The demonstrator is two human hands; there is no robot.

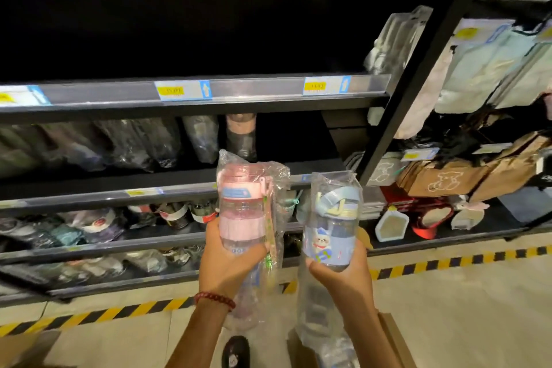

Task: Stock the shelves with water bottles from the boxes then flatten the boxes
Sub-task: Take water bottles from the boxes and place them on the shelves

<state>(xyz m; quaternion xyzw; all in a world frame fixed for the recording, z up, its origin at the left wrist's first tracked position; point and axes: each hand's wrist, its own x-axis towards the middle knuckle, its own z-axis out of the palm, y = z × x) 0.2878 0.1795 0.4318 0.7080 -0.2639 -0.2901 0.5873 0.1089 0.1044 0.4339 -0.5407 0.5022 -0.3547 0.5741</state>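
Facing dark shelves (194,92); 2 bagged bottles held upright above floor. Pink bottle (242,212) gripped at base by left hand (230,260), fingers curled round. Blue bottle (328,233) gripped at base by right hand (340,275), just beside pink one. Cardboard box (394,337) seen below right forearm

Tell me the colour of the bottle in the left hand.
Pink bottle, in clear plastic wrap, held by the left hand; head view.

shelves (194,92) — wrapped bottles (128,143) (blurred) | floor (448,308) — striped tape (448,263), box (394,334)
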